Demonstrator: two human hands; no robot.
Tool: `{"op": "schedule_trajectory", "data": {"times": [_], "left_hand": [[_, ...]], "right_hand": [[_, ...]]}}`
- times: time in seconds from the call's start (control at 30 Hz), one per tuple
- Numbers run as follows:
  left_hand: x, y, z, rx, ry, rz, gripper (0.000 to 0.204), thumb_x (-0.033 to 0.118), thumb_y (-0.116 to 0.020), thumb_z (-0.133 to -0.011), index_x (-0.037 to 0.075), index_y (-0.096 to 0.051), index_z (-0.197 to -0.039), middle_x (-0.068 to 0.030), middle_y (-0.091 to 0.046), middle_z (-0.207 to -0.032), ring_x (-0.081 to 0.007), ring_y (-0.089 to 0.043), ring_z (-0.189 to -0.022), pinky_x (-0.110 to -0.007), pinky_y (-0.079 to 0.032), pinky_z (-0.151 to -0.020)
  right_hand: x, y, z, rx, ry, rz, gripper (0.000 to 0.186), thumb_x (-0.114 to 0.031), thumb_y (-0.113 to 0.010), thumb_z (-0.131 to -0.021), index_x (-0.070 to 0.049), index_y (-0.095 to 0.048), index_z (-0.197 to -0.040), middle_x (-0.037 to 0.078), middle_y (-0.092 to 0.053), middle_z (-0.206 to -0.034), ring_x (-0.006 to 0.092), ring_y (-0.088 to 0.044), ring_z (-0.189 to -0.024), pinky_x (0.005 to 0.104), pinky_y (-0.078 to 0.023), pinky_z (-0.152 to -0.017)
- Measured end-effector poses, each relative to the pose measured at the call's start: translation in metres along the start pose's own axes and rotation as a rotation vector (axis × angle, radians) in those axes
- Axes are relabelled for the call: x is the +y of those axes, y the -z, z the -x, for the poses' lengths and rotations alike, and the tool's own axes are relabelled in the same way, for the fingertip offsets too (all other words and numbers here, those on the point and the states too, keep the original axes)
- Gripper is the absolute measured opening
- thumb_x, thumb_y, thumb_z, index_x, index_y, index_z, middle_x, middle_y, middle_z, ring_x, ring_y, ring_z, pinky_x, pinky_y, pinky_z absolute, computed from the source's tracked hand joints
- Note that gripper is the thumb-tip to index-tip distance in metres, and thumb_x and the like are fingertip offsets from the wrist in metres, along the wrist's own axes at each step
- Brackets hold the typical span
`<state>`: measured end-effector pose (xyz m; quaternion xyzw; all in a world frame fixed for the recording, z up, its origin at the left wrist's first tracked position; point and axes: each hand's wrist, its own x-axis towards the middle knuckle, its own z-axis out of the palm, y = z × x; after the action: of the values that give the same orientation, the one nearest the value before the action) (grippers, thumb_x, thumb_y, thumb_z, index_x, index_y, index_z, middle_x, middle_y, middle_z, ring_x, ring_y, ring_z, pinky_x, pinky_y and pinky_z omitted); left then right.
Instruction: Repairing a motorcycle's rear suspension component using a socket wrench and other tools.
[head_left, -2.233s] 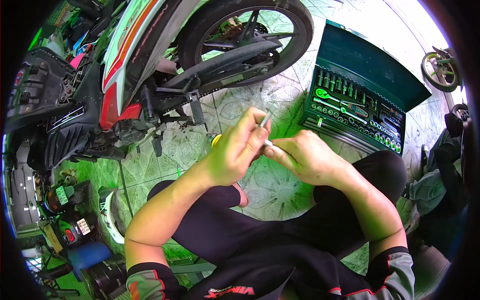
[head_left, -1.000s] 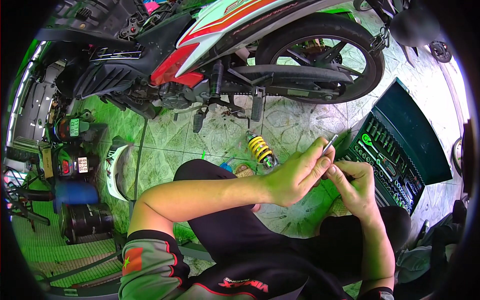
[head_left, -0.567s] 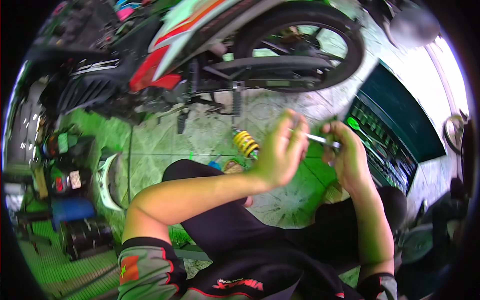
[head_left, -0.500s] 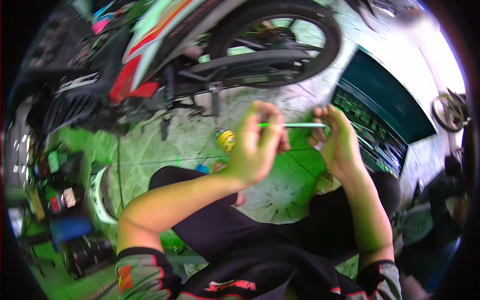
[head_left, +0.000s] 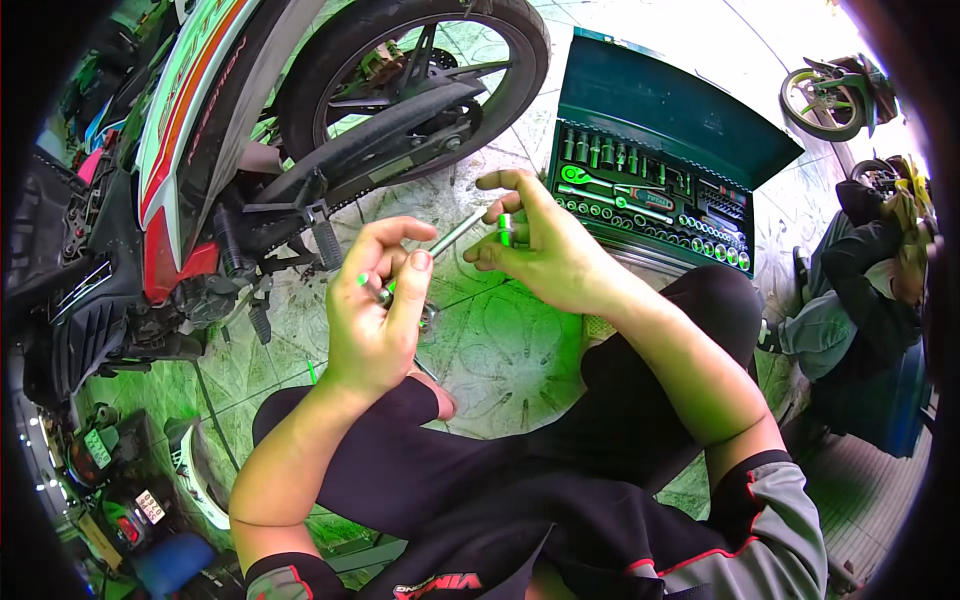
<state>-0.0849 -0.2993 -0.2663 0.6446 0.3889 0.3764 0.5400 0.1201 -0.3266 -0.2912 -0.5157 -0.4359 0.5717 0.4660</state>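
Observation:
My left hand [head_left: 375, 310] is closed around a slim metal rod [head_left: 458, 234] that looks like a socket extension bar. It slants up and to the right out of my fingers, and small bright green spots show by my palm. My right hand [head_left: 555, 245] is beside the rod's far end, its index finger stretched over it; whether they touch I cannot tell. Among the curled fingers of that hand sits a short chrome socket [head_left: 505, 229] with a green glint. Beyond my right hand lies an open dark green socket set case [head_left: 655, 262], with several sockets and a ratchet [head_left: 590, 178] inside.
A motorbike [head_left: 230, 190] fills the far left, its rear wheel [head_left: 410, 80] towards the middle. Partly behind my left hand, metal parts [head_left: 428, 320] rest near my foot. At the right a person [head_left: 850, 290] sits low, with another motorbike [head_left: 830, 98] beyond. Vehicles stand lower left.
The view has swung right, bringing the case nearer the middle. The rod, earlier level between both hands, now slants in my left hand. The socket now shows clearly in my right fingers.

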Motion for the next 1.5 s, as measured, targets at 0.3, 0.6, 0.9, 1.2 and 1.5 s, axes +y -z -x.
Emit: {"op": "schedule_trajectory", "data": {"times": [0.3,0.6,0.9,1.2,1.5], "left_hand": [[0.002,0.018,0.001,-0.037,0.007,-0.215,0.016,0.015,-0.059,-0.103,0.002,-0.068,-0.103,0.0076,-0.057,-0.075,0.0013,-0.042,-0.065,-0.019,-0.031,-0.056],[0.005,0.024,-0.001,0.005,0.036,-0.049,0.023,0.022,-0.054,-0.106,0.001,-0.065,-0.105,0.0098,-0.041,-0.065,0.0007,-0.032,-0.053,-0.019,-0.022,-0.046],[0.005,0.025,0.002,-0.128,0.006,-0.037,0.021,0.018,-0.054,-0.106,0.001,-0.065,-0.107,0.0075,-0.047,-0.067,-0.0006,-0.035,-0.054,-0.019,-0.028,-0.048],[-0.001,0.028,0.005,-0.503,-0.313,-0.307,0.014,0.006,-0.058,-0.101,0.001,-0.066,-0.112,-0.0072,-0.069,-0.084,-0.0096,-0.064,-0.072,-0.026,-0.047,-0.06],[-0.016,0.002,0.019,-0.344,0.053,-0.208,0.031,0.007,-0.05,-0.102,0.003,-0.058,-0.132,-0.0069,-0.065,-0.076,-0.0143,-0.062,-0.065,-0.031,-0.049,-0.06]], "right_hand": [[0.013,0.005,-0.005,-0.04,0.297,0.36,0.038,0.001,-0.069,-0.09,0.001,-0.052,-0.124,0.005,-0.063,-0.103,0.0119,-0.065,-0.092,0.029,-0.054,-0.087],[-0.001,-0.002,-0.005,-0.096,0.123,-0.007,0.016,-0.01,-0.057,-0.103,0.001,-0.055,-0.114,0.003,-0.064,-0.088,0.0081,-0.061,-0.081,0.0254,-0.052,-0.077],[0.002,0.006,-0.009,-0.047,0.184,0.191,0.031,-0.028,-0.06,-0.103,-0.003,-0.056,-0.087,0.0,-0.058,-0.073,0.0068,-0.048,-0.066,0.0275,-0.042,-0.057],[-0.003,0.001,-0.007,0.019,0.12,0.406,0.045,-0.032,-0.068,-0.097,-0.002,-0.051,-0.068,0.002,-0.048,-0.058,0.0084,-0.041,-0.059,0.0327,-0.039,-0.053],[0.014,-0.004,-0.008,0.219,0.401,0.499,0.029,-0.021,-0.065,-0.097,-0.001,-0.054,-0.08,0.007,-0.049,-0.075,0.0142,-0.048,-0.073,0.0339,-0.043,-0.064]]}}
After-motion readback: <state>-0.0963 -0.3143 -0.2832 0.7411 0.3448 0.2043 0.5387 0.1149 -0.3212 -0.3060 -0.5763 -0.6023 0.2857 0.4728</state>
